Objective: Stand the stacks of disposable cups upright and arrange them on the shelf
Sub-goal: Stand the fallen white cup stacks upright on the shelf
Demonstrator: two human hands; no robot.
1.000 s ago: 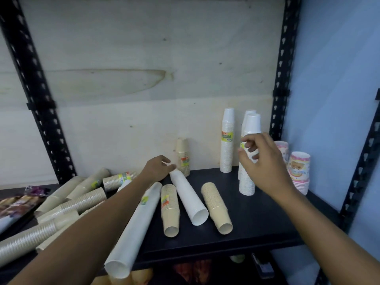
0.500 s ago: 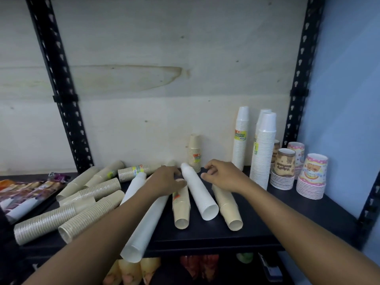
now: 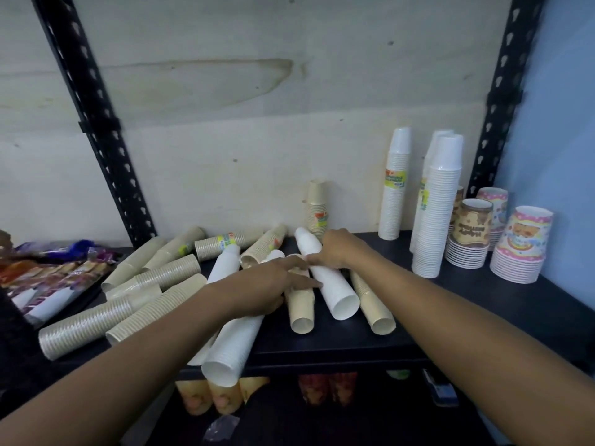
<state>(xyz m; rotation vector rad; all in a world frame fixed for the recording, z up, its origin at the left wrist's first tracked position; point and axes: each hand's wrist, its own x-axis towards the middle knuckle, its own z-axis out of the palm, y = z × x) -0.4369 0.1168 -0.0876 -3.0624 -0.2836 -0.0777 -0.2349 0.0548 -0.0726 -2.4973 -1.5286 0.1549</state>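
A short white cup stack (image 3: 338, 291) lies on the black shelf (image 3: 483, 304), its open end towards me. My right hand (image 3: 341, 249) grips its far, narrow end. My left hand (image 3: 267, 284) lies with straight fingers across a lying beige stack (image 3: 301, 312), fingertips touching the white stack's side. Another beige stack (image 3: 375, 309) lies just to the right. A long white stack (image 3: 231, 342) lies under my left wrist, overhanging the front edge. Upright at the back are white stacks (image 3: 397, 188) (image 3: 438, 217) and a small beige stack (image 3: 317, 204).
Several beige stacks (image 3: 154, 280) lie jumbled on the left half. Printed cup stacks (image 3: 471, 235) (image 3: 523, 246) stand at the right end. Packaged goods (image 3: 48, 278) lie far left. Black slotted posts (image 3: 103, 130) (image 3: 502, 98) frame the bay. Items sit on the shelf below.
My right hand left the upright white stacks, came down and left, and now grips the lying white stack. My left hand slid right across the beige stack to touch it.
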